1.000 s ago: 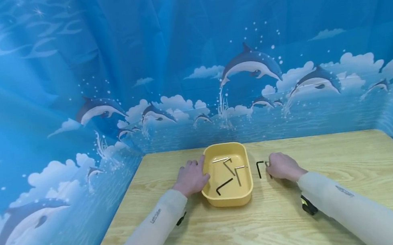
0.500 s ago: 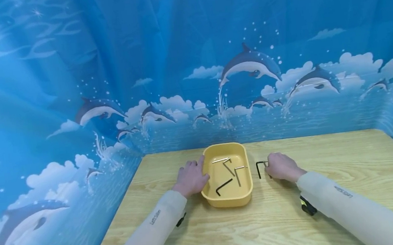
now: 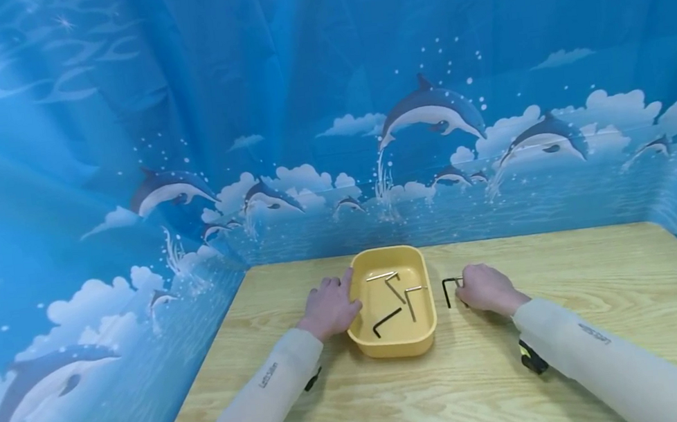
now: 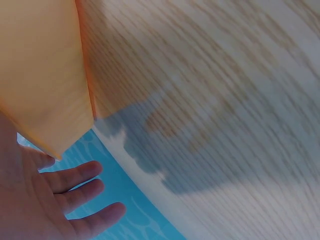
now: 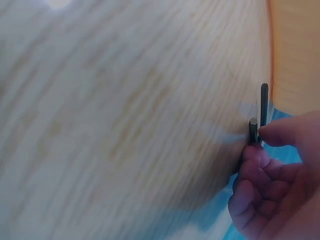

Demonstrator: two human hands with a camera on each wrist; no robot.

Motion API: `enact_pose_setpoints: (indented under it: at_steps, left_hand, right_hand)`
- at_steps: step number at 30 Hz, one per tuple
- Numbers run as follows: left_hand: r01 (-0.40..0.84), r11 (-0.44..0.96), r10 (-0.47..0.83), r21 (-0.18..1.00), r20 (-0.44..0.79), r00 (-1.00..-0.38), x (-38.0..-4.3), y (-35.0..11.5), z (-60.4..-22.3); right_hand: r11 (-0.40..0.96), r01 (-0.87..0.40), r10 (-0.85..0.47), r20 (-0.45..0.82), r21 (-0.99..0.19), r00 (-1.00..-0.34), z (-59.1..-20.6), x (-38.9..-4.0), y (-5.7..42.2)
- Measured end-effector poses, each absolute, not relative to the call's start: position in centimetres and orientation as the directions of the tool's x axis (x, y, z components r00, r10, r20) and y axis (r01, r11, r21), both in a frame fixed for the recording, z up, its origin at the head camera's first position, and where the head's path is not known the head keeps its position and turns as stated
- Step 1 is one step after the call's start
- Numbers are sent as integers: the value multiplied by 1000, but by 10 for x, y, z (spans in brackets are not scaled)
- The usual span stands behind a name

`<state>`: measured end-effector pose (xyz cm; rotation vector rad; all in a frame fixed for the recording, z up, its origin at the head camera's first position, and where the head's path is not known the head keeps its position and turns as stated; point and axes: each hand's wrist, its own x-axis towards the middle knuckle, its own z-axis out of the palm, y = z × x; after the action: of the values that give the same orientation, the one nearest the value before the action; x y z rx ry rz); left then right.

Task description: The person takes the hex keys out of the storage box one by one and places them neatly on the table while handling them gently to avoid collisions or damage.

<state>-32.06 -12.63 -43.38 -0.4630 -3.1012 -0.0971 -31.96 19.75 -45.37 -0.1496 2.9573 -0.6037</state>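
Note:
A yellow plastic tray [image 3: 395, 349] stands on the wooden table with several L-shaped hex keys inside, including a black one [image 3: 386, 320]. My left hand [image 3: 328, 306] holds its left wall, thumb over the rim and index finger along it; the left wrist view shows the other fingers straight outside. Right of the tray, my right hand [image 3: 485, 287] pinches a hex key [image 5: 253, 129] between thumb and index finger, close to the tabletop. The hand hides most of that key. Beside it lies another black hex key [image 3: 446, 293], seen upright behind the fingertips in the right wrist view.
Light wood-grain table [image 3: 595, 265] spreads around the tray. Behind and to the left hangs a blue curtain [image 3: 314, 220] printed with dolphins, meeting the table's far edge just past the tray.
Half a second ago and before, both hands are in nearly the same places. The right hand and its fingertips shift only very slightly around the hex key; the tray stays put.

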Motion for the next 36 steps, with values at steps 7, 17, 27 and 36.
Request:
enact_pose_setpoints:
  at_steps: [7, 17, 27, 36]
  left_hand:
    - [288, 956, 288, 56, 12, -958, -320, -126, -433]
    - [288, 956, 288, 54, 9, -958, -319, -126, -431]
    - [283, 958, 283, 43, 12, -959, -318, -127, -431]
    - [280, 959, 280, 35, -3, -960, -318, -125, -433]
  right_hand:
    - [911, -84, -128, -83, -404, -988, -453, -319, 198]
    - [905, -113, -164, -92, -410, -982, -445, -318, 202]
    - [913, -211, -260, -98, -350, -961, -393, -323, 196]
    - [907, -292, -350, -159, -302, -923, -356, -323, 158]
